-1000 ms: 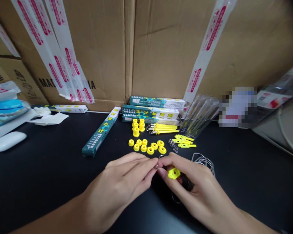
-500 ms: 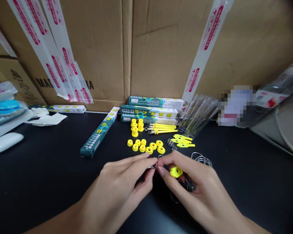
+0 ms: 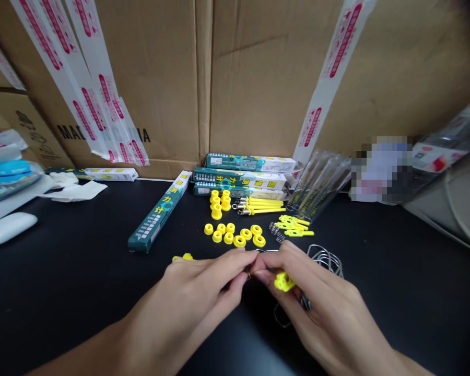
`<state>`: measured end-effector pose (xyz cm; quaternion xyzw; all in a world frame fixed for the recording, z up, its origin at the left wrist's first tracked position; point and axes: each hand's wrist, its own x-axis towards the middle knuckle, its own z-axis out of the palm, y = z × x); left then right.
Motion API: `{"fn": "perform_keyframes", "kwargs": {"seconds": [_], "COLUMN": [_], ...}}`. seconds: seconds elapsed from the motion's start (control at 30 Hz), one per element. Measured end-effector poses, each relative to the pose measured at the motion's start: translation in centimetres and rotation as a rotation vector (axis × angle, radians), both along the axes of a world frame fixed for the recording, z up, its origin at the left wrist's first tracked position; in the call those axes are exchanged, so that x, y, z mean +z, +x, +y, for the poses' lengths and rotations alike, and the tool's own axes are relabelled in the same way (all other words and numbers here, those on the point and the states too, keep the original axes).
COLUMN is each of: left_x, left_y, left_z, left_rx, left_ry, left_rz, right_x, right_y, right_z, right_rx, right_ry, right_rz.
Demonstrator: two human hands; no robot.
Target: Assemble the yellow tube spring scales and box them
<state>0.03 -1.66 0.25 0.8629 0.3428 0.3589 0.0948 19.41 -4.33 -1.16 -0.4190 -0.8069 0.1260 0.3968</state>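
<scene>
At the front middle, the fingertips of my left hand [image 3: 196, 297] and my right hand [image 3: 325, 303] meet. My left thumb and fingers pinch a small metal wire loop [image 3: 249, 274]; the rest of it is hidden. My right thumb and forefinger close in on the same loop. A yellow plastic piece [image 3: 284, 282] sticks out of my right hand, with a dark part partly hidden under the fingers. Just beyond the right fingertips shows a thin metal wire [image 3: 272, 251]. Another yellow piece [image 3: 184, 257] peeks out behind my left hand.
Yellow caps [image 3: 239, 241], yellow rods with springs [image 3: 262, 206], flat yellow pieces [image 3: 292, 225], loose springs [image 3: 276, 230], wire hooks [image 3: 327, 258] and clear tubes [image 3: 317, 185] lie beyond my hands. Green-and-white boxes [image 3: 241, 180] stand before a large carton [image 3: 160, 78]. One box [image 3: 159, 214] lies left.
My left hand has tilted slightly, and a yellow piece now shows behind it. The wire loop sits a little lower between the fingertips. My right hand has shifted slightly right and down.
</scene>
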Motion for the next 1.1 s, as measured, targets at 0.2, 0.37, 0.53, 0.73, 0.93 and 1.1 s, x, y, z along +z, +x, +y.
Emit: {"fn": "perform_keyframes", "kwargs": {"seconds": [0.2, 0.37, 0.53, 0.73, 0.93, 1.1], "left_x": [-0.7, -1.2, -1.0, -0.3, -0.1, -0.1], "left_y": [-0.3, -1.0, -1.4, -1.1, -0.9, -0.5], "left_z": [0.1, 0.8, 0.5, 0.0, 0.0, 0.4], "left_rx": [-0.042, -0.092, -0.106, -0.112, -0.106, -0.057], "left_ry": [-0.073, 0.007, -0.093, 0.027, 0.023, 0.033], "left_rz": [0.037, 0.186, 0.167, 0.099, 0.061, 0.064], "right_x": [0.6, 1.3, 0.0, -0.3, 0.8, 1.6], "right_y": [0.4, 1.4, 1.3, 0.5, 0.2, 0.0], "right_z": [0.1, 1.4, 1.6, 1.0, 0.7, 0.6], "right_rx": [-0.070, -0.139, -0.062, 0.061, 0.050, 0.009], "right_ry": [-0.025, -0.176, -0.227, -0.257, -0.334, -0.464], "right_rz": [-0.009, -0.061, -0.199, -0.115, -0.069, 0.055]}}
